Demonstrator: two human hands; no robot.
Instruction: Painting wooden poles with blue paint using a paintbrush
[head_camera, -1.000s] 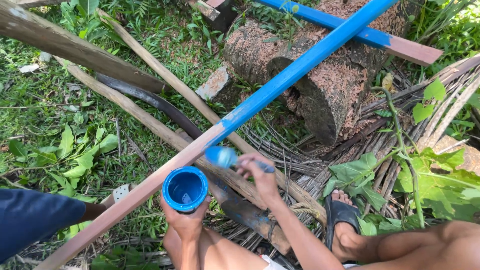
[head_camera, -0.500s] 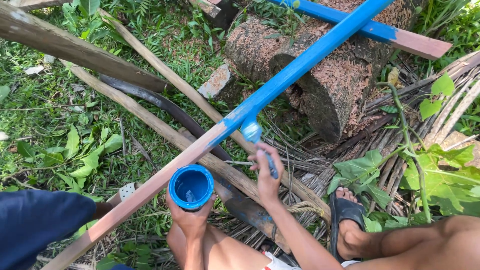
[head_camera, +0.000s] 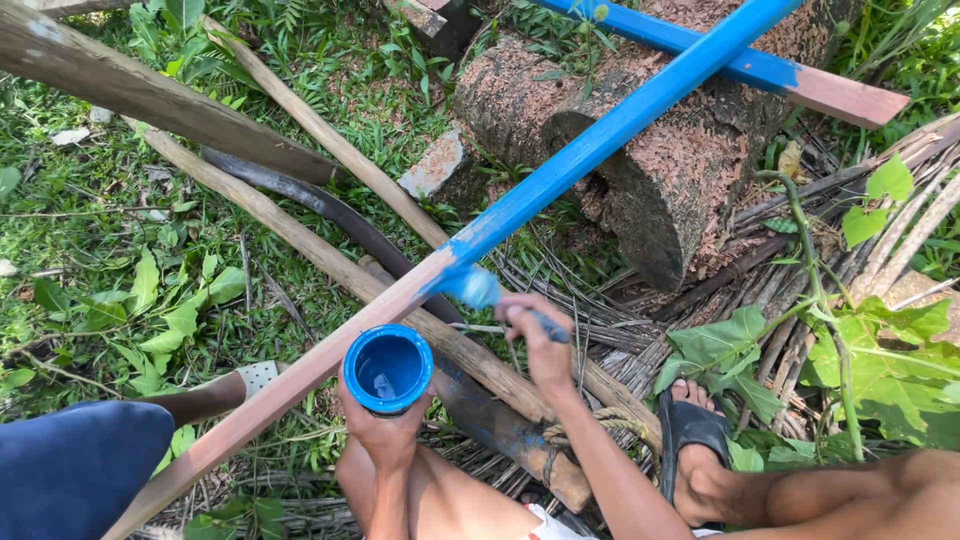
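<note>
**Blue paint meets a wooden slat**

Just below the long half-painted wooden slat, the left hand clasps a round blue paint can. The right hand grips a small paint roller touching the slat. Beyond lies a rough cut log.

Roller blurred, its shape hard to make out. Handle mostly hidden inside right hand. Left hand largely covered by can; fingers out of sight behind it. Pole cut off at top edge and bottom edge, both ends unseen. Second painted board cut at top. Sandal partly covered by leaves. Blue cloth cut off at left and bottom edges, unclear what it belongs to. Log partly hidden behind pole.
</note>
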